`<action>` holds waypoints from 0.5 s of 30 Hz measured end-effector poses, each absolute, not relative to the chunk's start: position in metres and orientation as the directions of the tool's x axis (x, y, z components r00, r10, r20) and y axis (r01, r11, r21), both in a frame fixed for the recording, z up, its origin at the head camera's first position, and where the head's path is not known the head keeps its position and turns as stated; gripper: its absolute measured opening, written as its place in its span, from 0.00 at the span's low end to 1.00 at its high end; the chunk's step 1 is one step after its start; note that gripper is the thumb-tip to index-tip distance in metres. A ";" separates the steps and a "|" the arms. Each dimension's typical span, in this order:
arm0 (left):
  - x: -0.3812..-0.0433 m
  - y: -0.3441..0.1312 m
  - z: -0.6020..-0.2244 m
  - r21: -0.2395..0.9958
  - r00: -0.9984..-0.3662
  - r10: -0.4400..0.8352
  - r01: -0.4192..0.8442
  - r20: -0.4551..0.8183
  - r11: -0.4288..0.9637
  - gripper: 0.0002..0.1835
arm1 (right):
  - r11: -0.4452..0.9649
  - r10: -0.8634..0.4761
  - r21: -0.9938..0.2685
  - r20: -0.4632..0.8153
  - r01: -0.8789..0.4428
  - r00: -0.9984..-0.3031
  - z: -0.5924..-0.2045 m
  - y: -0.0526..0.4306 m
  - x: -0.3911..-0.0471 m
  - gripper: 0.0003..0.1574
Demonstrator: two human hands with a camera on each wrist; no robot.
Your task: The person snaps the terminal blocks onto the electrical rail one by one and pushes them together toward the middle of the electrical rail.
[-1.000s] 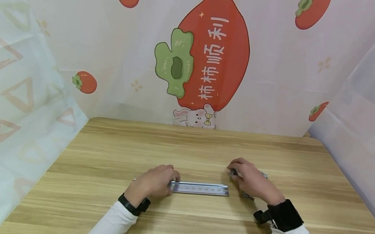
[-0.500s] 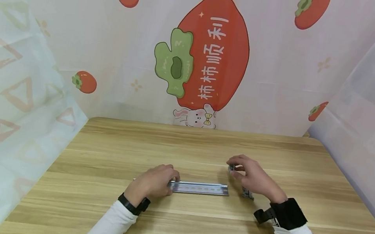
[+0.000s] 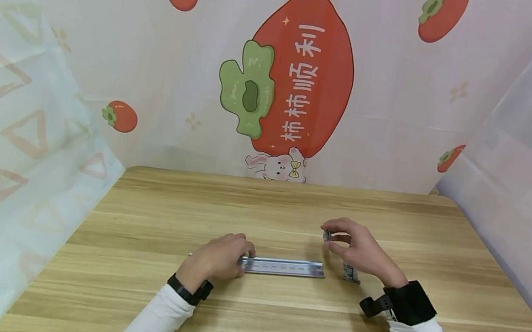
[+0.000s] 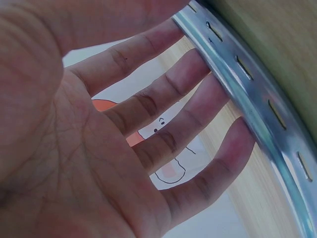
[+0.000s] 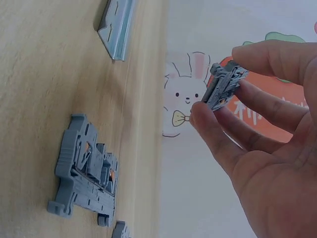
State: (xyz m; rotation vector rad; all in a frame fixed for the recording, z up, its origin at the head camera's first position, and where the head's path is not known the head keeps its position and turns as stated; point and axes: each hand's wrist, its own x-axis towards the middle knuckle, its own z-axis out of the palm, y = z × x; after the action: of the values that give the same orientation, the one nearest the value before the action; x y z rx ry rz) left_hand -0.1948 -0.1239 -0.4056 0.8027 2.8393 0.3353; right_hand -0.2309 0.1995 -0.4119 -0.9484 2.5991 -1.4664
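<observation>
A silver slotted DIN rail (image 3: 285, 268) lies crosswise on the wooden table. My left hand (image 3: 221, 255) grips its left end; in the left wrist view the fingertips (image 4: 241, 128) bend against the rail's long edge. Above the table, past the rail's right end, my right hand (image 3: 358, 250) pinches a small grey terminal block (image 5: 227, 85) between thumb and fingers. The block is held tilted, its slotted side partly showing. Below that hand, a second grey terminal block (image 5: 91, 171) with orange spots rests on the wood.
Part of another grey piece (image 5: 120, 230) shows at the bottom of the right wrist view. Behind the table (image 3: 245, 320) hangs a white curtain (image 3: 374, 146) printed with persimmons and a rabbit; more curtain (image 3: 521, 183) hangs along the right side.
My right hand has risen slightly, lifting the pinched terminal block off the table and turning it. The second block has come into fuller view beneath. The left hand and rail stay still.
</observation>
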 end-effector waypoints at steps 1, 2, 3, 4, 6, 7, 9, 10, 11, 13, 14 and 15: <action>-0.195 -0.124 -0.406 0.261 -0.840 0.533 0.494 -0.103 0.829 0.18 | 0.373 -0.504 -0.784 0.279 -0.497 -0.818 -0.412 0.199 -0.231 0.21; -0.195 -0.124 -0.406 0.261 -0.839 0.533 0.494 -0.104 0.829 0.18 | 0.369 -0.500 -0.787 0.280 -0.494 -0.820 -0.412 0.199 -0.231 0.21; -0.195 -0.124 -0.406 0.262 -0.839 0.533 0.494 -0.106 0.829 0.18 | 0.365 -0.496 -0.791 0.281 -0.491 -0.822 -0.411 0.199 -0.230 0.21; -0.195 -0.124 -0.406 0.262 -0.839 0.533 0.493 -0.107 0.829 0.18 | 0.362 -0.491 -0.795 0.280 -0.486 -0.824 -0.411 0.199 -0.230 0.22; -0.195 -0.124 -0.406 0.262 -0.840 0.532 0.492 -0.109 0.830 0.17 | 0.355 -0.484 -0.803 0.280 -0.478 -0.829 -0.410 0.198 -0.230 0.22; -0.195 -0.124 -0.406 0.262 -0.839 0.532 0.492 -0.110 0.830 0.17 | 0.347 -0.481 -0.808 0.281 -0.475 -0.830 -0.410 0.198 -0.230 0.23; -0.195 -0.124 -0.406 0.260 -0.840 0.532 0.493 -0.108 0.831 0.17 | 0.334 -0.476 -0.817 0.283 -0.469 -0.832 -0.408 0.198 -0.229 0.23; -0.195 -0.124 -0.406 0.259 -0.839 0.533 0.494 -0.107 0.830 0.17 | 0.329 -0.476 -0.819 0.287 -0.471 -0.831 -0.405 0.197 -0.227 0.23; -0.195 -0.124 -0.406 0.258 -0.839 0.533 0.494 -0.107 0.830 0.17 | 0.322 -0.475 -0.822 0.288 -0.469 -0.832 -0.402 0.196 -0.226 0.23; -0.195 -0.124 -0.406 0.259 -0.840 0.532 0.493 -0.107 0.831 0.17 | 0.314 -0.470 -0.830 0.285 -0.461 -0.835 -0.396 0.194 -0.222 0.23; -0.195 -0.123 -0.406 0.261 -0.841 0.530 0.490 -0.109 0.832 0.17 | 0.318 -0.466 -0.832 0.280 -0.454 -0.839 -0.397 0.195 -0.222 0.23; -0.195 -0.123 -0.406 0.262 -0.841 0.529 0.489 -0.110 0.832 0.17 | 0.318 -0.462 -0.835 0.277 -0.449 -0.843 -0.397 0.195 -0.223 0.22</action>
State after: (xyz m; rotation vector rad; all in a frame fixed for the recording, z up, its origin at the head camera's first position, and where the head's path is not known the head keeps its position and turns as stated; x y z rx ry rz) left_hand -0.1947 -0.1234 -0.4056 0.7947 2.8352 0.3341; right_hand -0.2229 0.1946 -0.3972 -0.8777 2.5399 -1.6033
